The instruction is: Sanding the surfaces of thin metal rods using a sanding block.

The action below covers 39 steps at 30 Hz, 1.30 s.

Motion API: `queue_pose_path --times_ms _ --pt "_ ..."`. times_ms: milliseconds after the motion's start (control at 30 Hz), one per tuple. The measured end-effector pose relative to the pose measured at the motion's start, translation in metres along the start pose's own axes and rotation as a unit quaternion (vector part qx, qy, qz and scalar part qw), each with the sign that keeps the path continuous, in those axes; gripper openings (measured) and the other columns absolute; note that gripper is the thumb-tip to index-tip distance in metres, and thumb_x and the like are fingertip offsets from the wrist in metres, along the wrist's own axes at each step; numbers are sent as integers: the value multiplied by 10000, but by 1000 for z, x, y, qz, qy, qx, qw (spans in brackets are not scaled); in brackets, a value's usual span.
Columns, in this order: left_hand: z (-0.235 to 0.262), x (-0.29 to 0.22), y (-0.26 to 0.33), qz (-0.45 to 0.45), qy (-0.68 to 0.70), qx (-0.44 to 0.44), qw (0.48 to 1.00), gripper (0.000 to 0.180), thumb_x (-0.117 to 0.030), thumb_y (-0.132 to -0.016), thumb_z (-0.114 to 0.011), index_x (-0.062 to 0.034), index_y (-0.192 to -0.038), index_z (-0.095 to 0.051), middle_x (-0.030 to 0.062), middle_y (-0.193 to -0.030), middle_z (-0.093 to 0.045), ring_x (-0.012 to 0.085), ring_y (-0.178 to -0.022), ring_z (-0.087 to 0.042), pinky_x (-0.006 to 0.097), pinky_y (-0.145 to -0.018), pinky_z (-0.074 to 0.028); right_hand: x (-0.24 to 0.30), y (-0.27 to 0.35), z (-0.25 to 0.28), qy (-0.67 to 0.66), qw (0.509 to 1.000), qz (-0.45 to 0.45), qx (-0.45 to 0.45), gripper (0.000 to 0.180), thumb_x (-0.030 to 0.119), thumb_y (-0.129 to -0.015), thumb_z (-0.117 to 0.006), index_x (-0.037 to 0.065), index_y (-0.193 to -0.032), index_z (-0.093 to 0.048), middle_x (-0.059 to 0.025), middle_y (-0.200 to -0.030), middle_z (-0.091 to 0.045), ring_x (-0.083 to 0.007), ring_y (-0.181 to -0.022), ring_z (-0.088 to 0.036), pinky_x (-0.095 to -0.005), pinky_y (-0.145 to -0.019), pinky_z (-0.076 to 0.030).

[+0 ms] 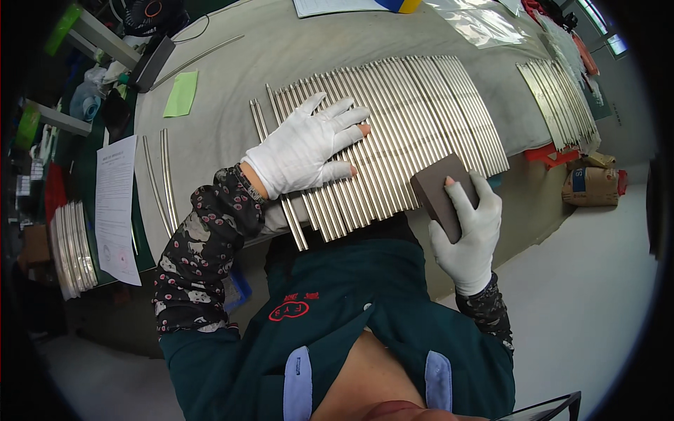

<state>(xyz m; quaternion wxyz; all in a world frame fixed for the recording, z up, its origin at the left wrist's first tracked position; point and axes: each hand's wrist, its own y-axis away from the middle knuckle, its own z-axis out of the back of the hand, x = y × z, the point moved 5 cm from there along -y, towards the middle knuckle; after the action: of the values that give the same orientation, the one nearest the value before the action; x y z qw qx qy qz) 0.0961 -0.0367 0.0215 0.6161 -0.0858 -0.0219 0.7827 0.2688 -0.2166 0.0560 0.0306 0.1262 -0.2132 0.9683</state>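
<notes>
Head view: metal rods (414, 119) lie side by side at the near edge of the desk (228, 77), their near ends reaching past it, probably packed close so they steady one another. The left hand (298, 151) rests flat across them, likely to stop rolling, its fingers spread apart. The right hand's (472, 235) fingers are clamped on a brown block (441, 184), perhaps leaving its underside free, over the rods' near ends.

white gloves (298, 151); black printed oversleeves (200, 259); dark-green jacket (344, 281); red chest emblem (289, 311); light-blue trim (298, 382)
</notes>
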Motion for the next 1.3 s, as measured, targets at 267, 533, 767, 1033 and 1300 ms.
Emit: queue_pose_path --times_ms 267,533,767,1033,1300 --pt "-2 -3 -7 -5 -4 -26 1000 715 -543 -883 -528 -50 -1392 -428 165 -1482 -394 369 -1384 -345 555 -1133 -233 16 6 -5 6 1000 -3 -20 614 154 -620 -746 111 -1215 -598 -246 -1284 -461 -379 -1025 -509 -450 -862 -462" --pt "0 -3 -3 7 17 -7 1000 720 -497 -859 -578 -33 -1389 -433 176 -1497 -372 369 -1393 -331 552 -1140 -223 27 13 -7 9 1000 -8 1 625 167 -605 -757 137 -1211 -606 -244 -1283 -460 -365 -1011 -514 -435 -844 -467" --pt "-2 -3 -4 5 -5 -7 1000 775 -630 -882 -470 -44 -1387 -437 182 -1492 -375 378 -1387 -334 550 -1143 -217 45 -31 -27 81 997 15 -3 559 195 -640 -753 130 -1179 -617 -241 -1217 -476 -346 -862 -551 -416 -720 -495" --pt "-1 -2 -4 0 8 -13 1000 777 -635 -882 -468 -46 -1388 -437 188 -1494 -372 383 -1385 -339 551 -1140 -223 45 -26 -22 83 996 13 23 552 210 -673 -739 132 -1203 -608 -245 -1218 -481 -340 -889 -555 -422 -719 -498" --pt "-3 -3 -4 2 10 -16 1000 763 -589 -867 -526 -23 -1373 -453 182 -1495 -375 372 -1391 -336 547 -1141 -227 42 -5 -13 81 996 19 40 570 202 -665 -742 121 -1210 -594 -269 -1226 -477 -369 -884 -562 -438 -735 -507"
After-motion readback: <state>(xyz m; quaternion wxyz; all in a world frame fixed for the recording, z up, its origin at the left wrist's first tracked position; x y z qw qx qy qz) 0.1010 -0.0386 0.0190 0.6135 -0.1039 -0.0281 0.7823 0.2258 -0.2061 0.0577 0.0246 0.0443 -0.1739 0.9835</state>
